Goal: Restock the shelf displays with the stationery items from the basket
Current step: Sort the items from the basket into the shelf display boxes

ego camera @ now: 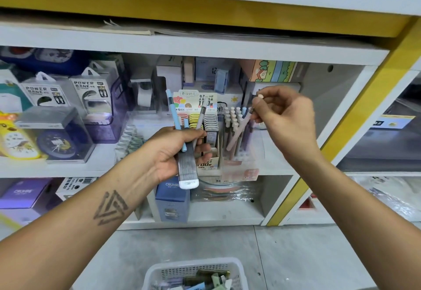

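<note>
Pinching a pale pink pen [241,130] near its top, the right hand [289,116] holds it just above the clear pen stand [237,144] on the shelf [159,166]. The pen's long axis slants down and to the left, its lower end among the upright pens already standing there, so the stand lies directly below and slightly left of this hand. The left hand [175,151] sits further left and lower, fingers curled round a bundle: a blue pen [173,112], a grey pen [201,116] and a flat lead case [188,169]. The right hand is clearly the nearer one for seating the pen. A white basket [237,271] with more stock rests on the floor below.
</note>
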Action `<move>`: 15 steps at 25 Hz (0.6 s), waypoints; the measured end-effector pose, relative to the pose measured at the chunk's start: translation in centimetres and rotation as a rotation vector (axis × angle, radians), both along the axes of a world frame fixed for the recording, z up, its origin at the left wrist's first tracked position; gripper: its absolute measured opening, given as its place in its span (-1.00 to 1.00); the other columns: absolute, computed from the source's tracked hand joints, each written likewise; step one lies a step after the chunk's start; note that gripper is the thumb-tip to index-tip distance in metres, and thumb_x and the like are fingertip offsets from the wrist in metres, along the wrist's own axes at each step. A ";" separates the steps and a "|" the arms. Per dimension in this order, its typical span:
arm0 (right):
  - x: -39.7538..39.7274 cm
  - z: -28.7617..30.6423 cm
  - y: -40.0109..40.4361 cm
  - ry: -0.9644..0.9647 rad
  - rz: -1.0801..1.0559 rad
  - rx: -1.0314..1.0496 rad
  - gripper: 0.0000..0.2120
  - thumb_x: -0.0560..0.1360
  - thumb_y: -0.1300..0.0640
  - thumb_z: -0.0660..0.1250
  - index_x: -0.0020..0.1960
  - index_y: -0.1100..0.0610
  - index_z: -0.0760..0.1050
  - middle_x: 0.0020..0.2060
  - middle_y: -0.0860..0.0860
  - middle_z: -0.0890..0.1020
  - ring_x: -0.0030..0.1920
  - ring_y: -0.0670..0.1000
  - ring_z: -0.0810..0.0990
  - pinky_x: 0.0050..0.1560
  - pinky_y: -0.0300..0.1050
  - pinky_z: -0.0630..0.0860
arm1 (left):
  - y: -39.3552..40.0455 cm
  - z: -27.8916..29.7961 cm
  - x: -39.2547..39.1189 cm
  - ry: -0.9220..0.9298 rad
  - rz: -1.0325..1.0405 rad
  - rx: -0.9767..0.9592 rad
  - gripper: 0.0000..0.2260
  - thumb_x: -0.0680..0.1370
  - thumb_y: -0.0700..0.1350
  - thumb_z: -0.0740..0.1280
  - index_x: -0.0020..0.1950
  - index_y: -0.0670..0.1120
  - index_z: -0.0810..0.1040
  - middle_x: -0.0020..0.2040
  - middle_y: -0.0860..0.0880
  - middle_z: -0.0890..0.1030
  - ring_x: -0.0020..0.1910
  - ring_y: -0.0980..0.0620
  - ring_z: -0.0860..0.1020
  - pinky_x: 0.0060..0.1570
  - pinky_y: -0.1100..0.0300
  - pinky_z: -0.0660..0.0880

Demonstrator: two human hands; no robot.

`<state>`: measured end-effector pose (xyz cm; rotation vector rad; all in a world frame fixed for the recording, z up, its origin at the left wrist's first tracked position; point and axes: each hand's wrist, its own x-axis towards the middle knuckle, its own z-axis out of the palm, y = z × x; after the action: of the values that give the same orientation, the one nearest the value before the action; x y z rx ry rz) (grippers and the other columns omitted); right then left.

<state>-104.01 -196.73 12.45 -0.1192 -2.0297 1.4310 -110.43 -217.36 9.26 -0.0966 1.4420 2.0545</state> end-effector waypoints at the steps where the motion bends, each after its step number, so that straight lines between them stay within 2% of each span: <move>1: 0.2 -0.4 0.1 -0.029 -0.006 0.138 -0.92 0.55 0.25 0.40 0.04 0.23 0.59 -0.24 0.14 0.68 -0.26 0.05 0.68 -0.14 -0.02 0.65 | -0.1 0.0 0.0 -0.005 0.000 -0.009 -0.96 0.53 -0.29 0.40 -0.09 -0.27 0.62 -0.29 -0.15 0.60 -0.32 -0.09 0.65 -0.20 -0.05 0.66; 3: 0.5 -1.5 0.1 -0.112 -0.001 0.460 -0.88 0.56 0.20 0.40 0.09 0.18 0.61 -0.21 0.05 0.68 -0.19 0.03 0.68 -0.05 0.02 0.64 | -0.1 -0.1 0.0 -0.010 -0.017 -0.011 -0.94 0.54 -0.26 0.39 -0.05 -0.26 0.62 -0.31 -0.14 0.60 -0.33 -0.08 0.65 -0.21 -0.01 0.65; 5: 0.7 -2.5 0.1 -0.128 0.019 0.620 -0.86 0.56 0.19 0.41 0.11 0.17 0.61 -0.18 0.01 0.68 -0.16 -0.02 0.66 -0.02 0.01 0.62 | 0.0 -0.1 0.1 -0.005 -0.040 -0.007 -0.92 0.55 -0.26 0.37 -0.01 -0.26 0.60 -0.32 -0.14 0.61 -0.34 -0.08 0.65 -0.21 0.02 0.65; 11: 0.7 -3.1 0.4 -0.075 0.152 0.580 -0.92 0.52 0.23 0.43 0.02 0.14 0.62 -0.26 -0.03 0.68 -0.22 -0.08 0.68 -0.08 0.01 0.62 | 0.1 -0.4 0.1 0.000 -0.074 -0.012 -0.90 0.55 -0.25 0.37 0.01 -0.27 0.62 -0.27 -0.17 0.66 -0.31 -0.11 0.68 -0.20 0.02 0.65; 15: 0.6 -3.4 0.4 -0.062 0.215 0.578 -0.87 0.52 0.25 0.43 0.03 0.10 0.55 -0.26 -0.04 0.67 -0.21 -0.09 0.68 -0.09 -0.05 0.62 | 0.2 -0.5 0.3 -0.001 -0.121 -0.014 -0.91 0.53 -0.23 0.39 -0.01 -0.23 0.63 -0.18 -0.20 0.69 -0.23 -0.12 0.69 -0.14 -0.01 0.66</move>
<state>-103.45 -196.35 9.01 0.3098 -2.4814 0.9089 -110.15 -217.18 8.71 -0.0157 1.4261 1.9473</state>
